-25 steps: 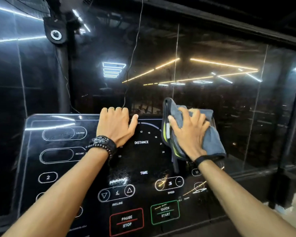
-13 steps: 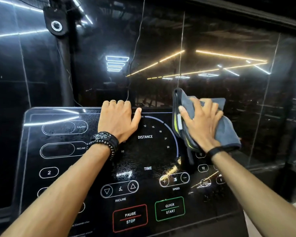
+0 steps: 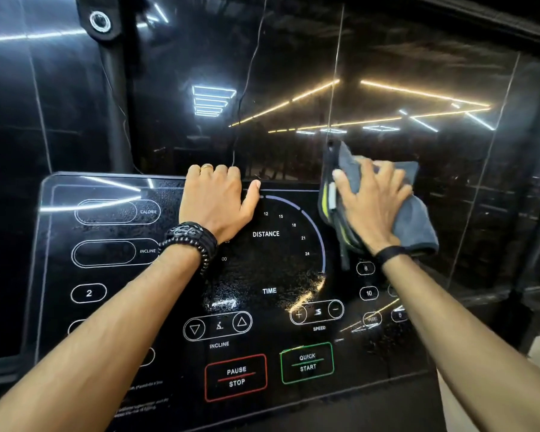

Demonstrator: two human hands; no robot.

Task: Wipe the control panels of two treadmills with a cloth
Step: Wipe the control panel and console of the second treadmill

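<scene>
Your left hand (image 3: 217, 202) sits at the top edge of the treadmill control panel (image 3: 113, 307), just left of centre in the frame, with its fingers curled over that edge and the thumb stretched out flat toward the dial markings; it grips the panel's rim and nothing else. A gold ring (image 3: 206, 166) shows on one finger, and black beaded bracelets (image 3: 190, 241) wrap the wrist. Your right hand (image 3: 371, 207), right of centre, lies spread with straight fingers on a grey cloth (image 3: 418, 219), pressing it flat against the upper right corner of the panel. The cloth is folded, with a yellow-green stripe along its left fold, and part of it hangs past the panel's right edge. A thin black band (image 3: 390, 253) circles that wrist. Between your hands the glossy black panel shows a curved scale with the words DISTANCE and TIME. Below, toward the bottom centre of the frame, are a red-outlined PAUSE STOP button (image 3: 236, 377) and a green-outlined QUICK START button (image 3: 307, 362). Behind the panel, dark glass (image 3: 387, 57) reflects strip lights across the upper half of the frame.
</scene>
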